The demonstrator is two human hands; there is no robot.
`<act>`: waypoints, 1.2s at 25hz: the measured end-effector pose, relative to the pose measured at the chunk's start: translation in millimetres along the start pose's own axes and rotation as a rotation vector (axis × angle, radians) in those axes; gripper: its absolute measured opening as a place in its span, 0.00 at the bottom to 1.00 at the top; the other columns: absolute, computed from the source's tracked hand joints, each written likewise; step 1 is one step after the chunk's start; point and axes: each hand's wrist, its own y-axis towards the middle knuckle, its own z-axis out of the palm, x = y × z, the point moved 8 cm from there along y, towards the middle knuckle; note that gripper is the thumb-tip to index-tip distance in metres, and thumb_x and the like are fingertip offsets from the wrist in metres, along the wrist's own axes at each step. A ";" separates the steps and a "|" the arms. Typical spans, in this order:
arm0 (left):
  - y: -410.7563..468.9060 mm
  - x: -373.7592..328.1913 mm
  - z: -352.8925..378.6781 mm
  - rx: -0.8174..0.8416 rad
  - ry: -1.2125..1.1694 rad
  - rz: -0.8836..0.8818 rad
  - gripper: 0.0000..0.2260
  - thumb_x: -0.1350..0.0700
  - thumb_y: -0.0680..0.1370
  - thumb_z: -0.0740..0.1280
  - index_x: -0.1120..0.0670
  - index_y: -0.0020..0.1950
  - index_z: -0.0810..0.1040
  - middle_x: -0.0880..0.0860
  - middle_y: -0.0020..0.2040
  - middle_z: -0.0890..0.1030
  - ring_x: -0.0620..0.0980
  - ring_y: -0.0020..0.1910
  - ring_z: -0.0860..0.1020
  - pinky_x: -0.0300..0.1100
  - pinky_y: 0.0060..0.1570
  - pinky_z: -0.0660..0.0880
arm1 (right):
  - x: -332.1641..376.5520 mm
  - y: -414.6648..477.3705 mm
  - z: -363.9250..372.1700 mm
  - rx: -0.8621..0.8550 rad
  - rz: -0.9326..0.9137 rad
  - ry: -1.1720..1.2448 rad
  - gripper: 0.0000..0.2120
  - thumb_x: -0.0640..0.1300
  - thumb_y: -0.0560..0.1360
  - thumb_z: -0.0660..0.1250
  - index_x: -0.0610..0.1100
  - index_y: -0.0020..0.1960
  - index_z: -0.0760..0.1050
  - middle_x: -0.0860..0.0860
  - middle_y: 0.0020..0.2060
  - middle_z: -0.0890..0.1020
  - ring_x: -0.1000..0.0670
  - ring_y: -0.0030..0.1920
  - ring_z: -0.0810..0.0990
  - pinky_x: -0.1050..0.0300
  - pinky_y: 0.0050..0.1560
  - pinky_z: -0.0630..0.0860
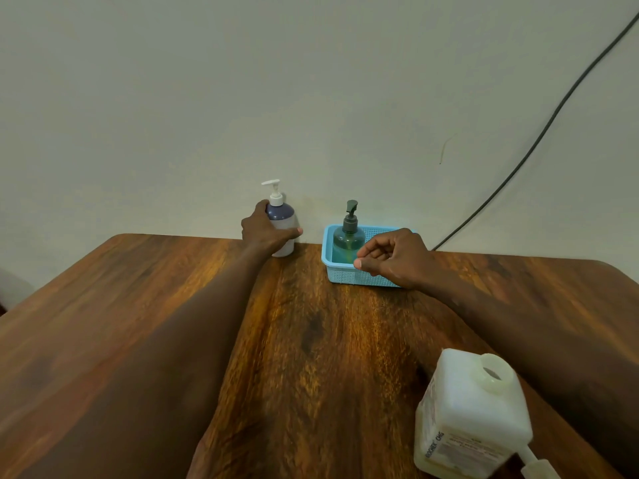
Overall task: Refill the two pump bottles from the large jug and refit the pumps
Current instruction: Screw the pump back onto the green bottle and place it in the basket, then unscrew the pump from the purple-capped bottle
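A pump bottle with a purple top, pale lower half and white pump (281, 216) stands at the table's far edge against the wall. My left hand (264, 233) is wrapped around its body. A green translucent pump bottle with a dark grey pump (348, 236) stands inside a light blue basket (345, 276). My right hand (397, 259) hovers over the basket's front right, fingers loosely curled, holding nothing, just right of the green bottle. The large white jug (470, 420) stands at the near right with its neck uncapped.
The wooden table (311, 357) runs from the wall to me. A black cable (539, 140) hangs down the wall at the right, behind the table. A white pump part (536, 464) lies beside the jug's base.
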 end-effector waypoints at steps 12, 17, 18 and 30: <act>-75.6 -22.0 -40.1 -0.110 -0.001 0.192 0.43 0.42 0.64 0.84 0.52 0.74 0.72 0.54 0.66 0.82 0.55 0.62 0.81 0.46 0.60 0.77 | 35.6 -25.6 -23.5 -0.029 -0.021 0.023 0.09 0.43 0.69 0.82 0.43 0.46 0.86 0.49 0.36 0.87 0.49 0.37 0.87 0.51 0.45 0.86; -140.4 -83.7 -64.7 -0.073 0.019 0.371 0.45 0.32 0.62 0.80 0.48 0.74 0.72 0.50 0.64 0.83 0.50 0.56 0.83 0.51 0.57 0.83 | 87.1 -50.6 -51.2 -0.059 -0.083 0.041 0.14 0.49 0.70 0.81 0.42 0.50 0.85 0.50 0.39 0.87 0.52 0.37 0.87 0.58 0.42 0.85; -153.7 -99.1 -66.7 -0.049 0.023 0.408 0.44 0.32 0.62 0.80 0.48 0.74 0.73 0.49 0.63 0.84 0.48 0.55 0.83 0.50 0.56 0.84 | 97.8 -56.0 -55.9 -0.067 -0.094 0.040 0.16 0.51 0.70 0.80 0.42 0.51 0.85 0.50 0.39 0.87 0.52 0.37 0.87 0.58 0.42 0.85; -283.3 -194.0 -95.7 0.053 0.076 0.617 0.40 0.33 0.66 0.78 0.47 0.75 0.74 0.48 0.64 0.84 0.46 0.55 0.82 0.38 0.57 0.81 | 187.3 -153.6 -90.8 -0.274 -0.192 -0.067 0.16 0.59 0.70 0.77 0.47 0.47 0.82 0.55 0.37 0.83 0.53 0.35 0.81 0.68 0.37 0.77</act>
